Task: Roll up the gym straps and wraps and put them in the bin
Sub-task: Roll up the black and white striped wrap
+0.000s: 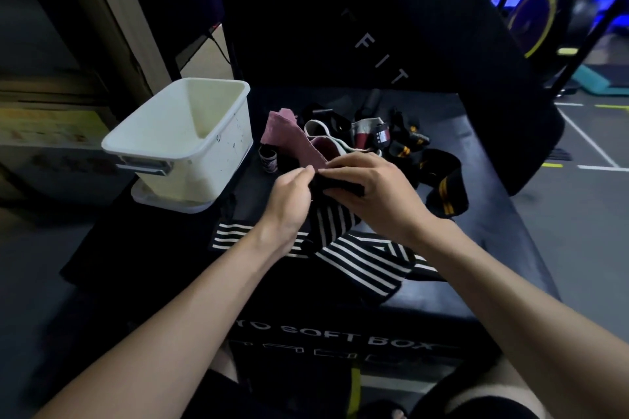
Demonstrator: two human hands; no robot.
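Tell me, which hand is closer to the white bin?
Left. The left hand pinches the striped wrap just to the right of the white bin; the right hand grips it farther right, beyond the left hand.

Both hands, left hand and right hand, pinch the dark end of a black-and-white striped wrap over the counter. White bin sits left, loose straps pile behind.
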